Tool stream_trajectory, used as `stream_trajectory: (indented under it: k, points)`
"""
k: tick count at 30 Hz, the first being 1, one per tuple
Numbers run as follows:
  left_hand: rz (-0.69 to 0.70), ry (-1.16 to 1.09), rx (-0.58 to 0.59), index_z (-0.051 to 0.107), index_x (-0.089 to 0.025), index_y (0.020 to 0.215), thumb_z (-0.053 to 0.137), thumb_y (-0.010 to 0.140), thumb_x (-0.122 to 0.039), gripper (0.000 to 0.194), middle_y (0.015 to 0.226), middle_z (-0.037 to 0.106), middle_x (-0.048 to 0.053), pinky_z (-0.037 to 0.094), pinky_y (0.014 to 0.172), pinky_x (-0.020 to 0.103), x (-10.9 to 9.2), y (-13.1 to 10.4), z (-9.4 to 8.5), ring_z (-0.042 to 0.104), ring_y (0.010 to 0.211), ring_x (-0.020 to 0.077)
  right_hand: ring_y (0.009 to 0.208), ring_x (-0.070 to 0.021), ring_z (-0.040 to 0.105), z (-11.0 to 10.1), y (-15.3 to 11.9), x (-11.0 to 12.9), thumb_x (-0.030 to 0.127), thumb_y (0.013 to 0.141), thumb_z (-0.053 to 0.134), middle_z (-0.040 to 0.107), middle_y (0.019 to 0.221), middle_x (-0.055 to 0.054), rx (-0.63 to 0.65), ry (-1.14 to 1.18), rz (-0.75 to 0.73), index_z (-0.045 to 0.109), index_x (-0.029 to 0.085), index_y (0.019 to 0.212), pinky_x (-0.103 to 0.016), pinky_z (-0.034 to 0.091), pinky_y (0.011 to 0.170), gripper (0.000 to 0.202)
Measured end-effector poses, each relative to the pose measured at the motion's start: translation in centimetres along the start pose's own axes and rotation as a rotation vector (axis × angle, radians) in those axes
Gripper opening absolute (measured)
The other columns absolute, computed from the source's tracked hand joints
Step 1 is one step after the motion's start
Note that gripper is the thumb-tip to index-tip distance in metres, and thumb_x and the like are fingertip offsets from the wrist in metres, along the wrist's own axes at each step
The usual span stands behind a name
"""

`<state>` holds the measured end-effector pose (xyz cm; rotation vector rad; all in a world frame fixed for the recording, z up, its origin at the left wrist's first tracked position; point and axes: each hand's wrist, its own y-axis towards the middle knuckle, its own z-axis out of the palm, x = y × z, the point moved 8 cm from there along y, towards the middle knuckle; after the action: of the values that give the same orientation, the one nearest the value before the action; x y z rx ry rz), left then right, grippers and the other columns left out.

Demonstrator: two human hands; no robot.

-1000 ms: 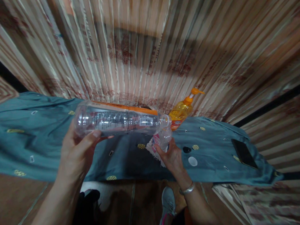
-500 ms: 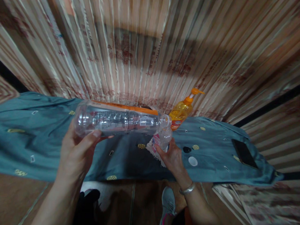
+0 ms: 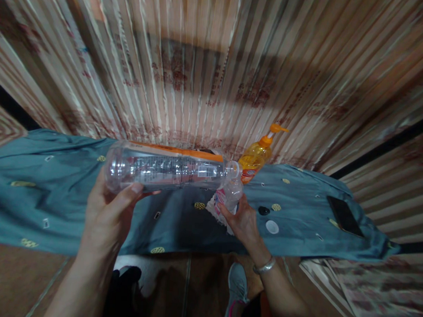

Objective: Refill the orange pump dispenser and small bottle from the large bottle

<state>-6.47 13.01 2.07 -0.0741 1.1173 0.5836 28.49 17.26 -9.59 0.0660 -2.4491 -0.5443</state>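
A large clear plastic bottle (image 3: pixel 169 168) with an orange-edged label lies nearly level in the air, its neck to the right. My left hand (image 3: pixel 113 201) is wrapped round its base end, thumb on the near side. A smaller clear bottle (image 3: pixel 234 190) with a pink and white label is gripped by my right hand (image 3: pixel 242 220). The large bottle's mouth is against or just over the small bottle's mouth; I cannot tell whether they touch. Under the small bottle is a white cloth (image 3: pixel 214 214), partly hidden. No liquid can be made out in the large bottle.
Behind the small bottle stands a yellow pump bottle (image 3: pixel 255 160) with an orange top. A black cap (image 3: pixel 264 211) and a white cap (image 3: pixel 272 227) lie right of my right hand. Farther right is a dark phone (image 3: pixel 344 215). A teal cloth (image 3: pixel 180 232) covers the table, with a curtain (image 3: pixel 200 83) behind.
Hardly anything differs. Both hands and both bottles keep almost the same place and tilt.
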Motion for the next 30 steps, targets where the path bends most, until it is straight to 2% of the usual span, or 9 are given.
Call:
stream_trajectory:
  k: [7, 11, 20, 26, 30]
  points:
    - [0.034, 0.01, -0.005, 0.088, -0.027, 0.122, 0.111, 0.062, -0.036, 0.066, 0.124, 0.085, 0.008, 0.072, 0.064, 0.028, -0.03, 0.13, -0.08, 0.078, 0.086, 0.0199, 0.105, -0.0446, 0.089, 0.09, 0.02, -0.25, 0.069, 0.095, 0.084, 0.09, 0.118, -0.026, 0.018, -0.02, 0.021, 0.072, 0.011, 0.142, -0.057, 0.074, 0.091, 0.076]
    - [0.029, -0.002, -0.029, 0.089, -0.028, 0.12, 0.112, 0.058, -0.036, 0.066, 0.122, 0.085, 0.006, 0.073, 0.064, 0.028, 0.02, 0.17, -0.19, 0.078, 0.084, 0.0192, 0.103, -0.0442, 0.089, 0.04, 0.06, -0.19, 0.066, 0.095, 0.085, 0.09, 0.115, -0.024, 0.016, -0.005, 0.018, 0.073, 0.015, 0.14, -0.058, 0.074, 0.09, 0.069]
    - [0.025, 0.002, -0.008, 0.089, -0.028, 0.122, 0.11, 0.061, -0.032, 0.065, 0.127, 0.084, 0.007, 0.074, 0.065, 0.028, -0.04, 0.16, 0.06, 0.079, 0.086, 0.0193, 0.103, -0.0442, 0.089, -0.08, 0.01, -0.05, 0.061, 0.094, 0.086, 0.09, 0.117, -0.023, 0.019, 0.007, 0.026, 0.073, 0.018, 0.139, -0.059, 0.074, 0.089, 0.063]
    - [0.036, 0.0, -0.014, 0.09, -0.029, 0.12, 0.11, 0.06, -0.032, 0.063, 0.123, 0.084, 0.006, 0.074, 0.064, 0.028, -0.01, 0.23, -0.22, 0.08, 0.086, 0.0202, 0.1, -0.0436, 0.089, -0.03, -0.1, -0.06, 0.07, 0.096, 0.082, 0.09, 0.112, -0.022, -0.027, -0.015, -0.005, 0.072, 0.016, 0.137, -0.056, 0.074, 0.085, 0.068]
    - [0.05, 0.013, 0.011, 0.089, -0.03, 0.122, 0.108, 0.065, -0.032, 0.06, 0.127, 0.084, 0.007, 0.073, 0.064, 0.027, 0.02, 0.18, -0.12, 0.078, 0.086, 0.0192, 0.104, -0.0446, 0.089, 0.07, -0.07, -0.13, 0.067, 0.096, 0.083, 0.09, 0.115, -0.025, -0.001, -0.017, -0.003, 0.071, 0.014, 0.139, -0.057, 0.074, 0.089, 0.07]
